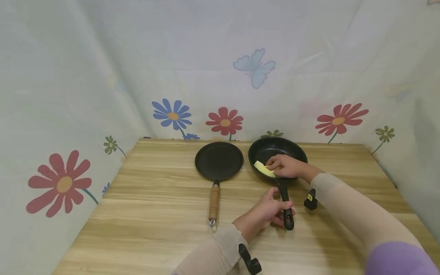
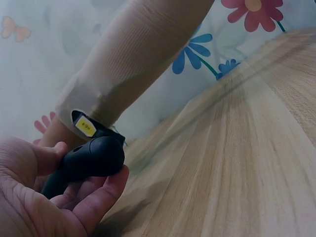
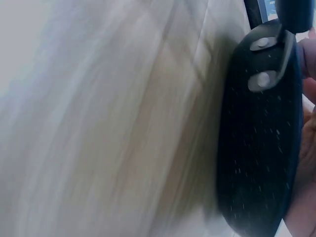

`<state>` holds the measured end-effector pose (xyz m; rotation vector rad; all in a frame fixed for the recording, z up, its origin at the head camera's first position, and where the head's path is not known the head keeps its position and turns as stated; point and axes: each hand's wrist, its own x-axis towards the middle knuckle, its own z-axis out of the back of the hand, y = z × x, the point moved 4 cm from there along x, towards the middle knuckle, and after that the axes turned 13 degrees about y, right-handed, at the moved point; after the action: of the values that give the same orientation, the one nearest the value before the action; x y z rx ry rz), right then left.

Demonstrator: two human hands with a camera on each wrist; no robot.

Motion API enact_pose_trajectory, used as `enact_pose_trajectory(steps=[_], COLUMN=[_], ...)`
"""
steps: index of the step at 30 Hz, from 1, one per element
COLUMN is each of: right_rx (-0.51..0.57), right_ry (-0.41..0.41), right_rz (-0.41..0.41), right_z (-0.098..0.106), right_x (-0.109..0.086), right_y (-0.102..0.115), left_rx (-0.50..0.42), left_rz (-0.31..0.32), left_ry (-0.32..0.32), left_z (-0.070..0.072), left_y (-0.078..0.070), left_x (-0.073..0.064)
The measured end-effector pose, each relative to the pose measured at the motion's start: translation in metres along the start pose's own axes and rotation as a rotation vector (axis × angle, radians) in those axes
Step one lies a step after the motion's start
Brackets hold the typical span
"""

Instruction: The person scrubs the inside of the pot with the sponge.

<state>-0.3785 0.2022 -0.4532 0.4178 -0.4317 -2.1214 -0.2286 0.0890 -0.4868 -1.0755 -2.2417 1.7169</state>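
The left hand (image 1: 269, 209) curls its fingers round the handle (image 1: 285, 194) of the right pan (image 1: 275, 143), likely steadying it, while the right hand (image 1: 289, 167) pinches a yellow pad (image 1: 262, 168) inside.

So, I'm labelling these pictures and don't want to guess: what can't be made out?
Head view: part of the pale yellow piece, covered by the right hand.
Left wrist view: the far stretch of the handle, hidden by the left hand.
Right wrist view: the inside of the frying pan, hidden by its own outer wall.
Same view: the fine grain of the tabletop, blurred.
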Motion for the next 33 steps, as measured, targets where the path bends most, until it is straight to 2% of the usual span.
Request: enact_pose_trajectory(steps=[7, 12, 18, 26, 33], right_rx=[0.066, 0.123, 0.12, 0.012, -0.089], right_ry=[0.032, 0.024, -0.005, -0.094, -0.157], right_rz=[-0.017, -0.025, -0.028, -0.041, -0.189], right_z=[0.004, 0.006, 0.004, -0.001, 0.0], right_x=[-0.013, -0.017, -0.018, 0.008, 0.029], right_y=[0.002, 0.001, 0.002, 0.009, 0.009], left_rx=[0.01, 0.014, 0.041, 0.043, 0.034], left_rz=[-0.012, -0.004, 0.012, 0.024, 0.03], left_ry=[-0.025, -0.018, -0.023, -0.004, 0.035], left_z=[0.002, 0.001, 0.0, 0.001, 0.002], left_y=[0.0, -0.001, -0.002, -0.002, -0.001], left_x=[0.001, 0.001, 0.001, -0.001, -0.003])
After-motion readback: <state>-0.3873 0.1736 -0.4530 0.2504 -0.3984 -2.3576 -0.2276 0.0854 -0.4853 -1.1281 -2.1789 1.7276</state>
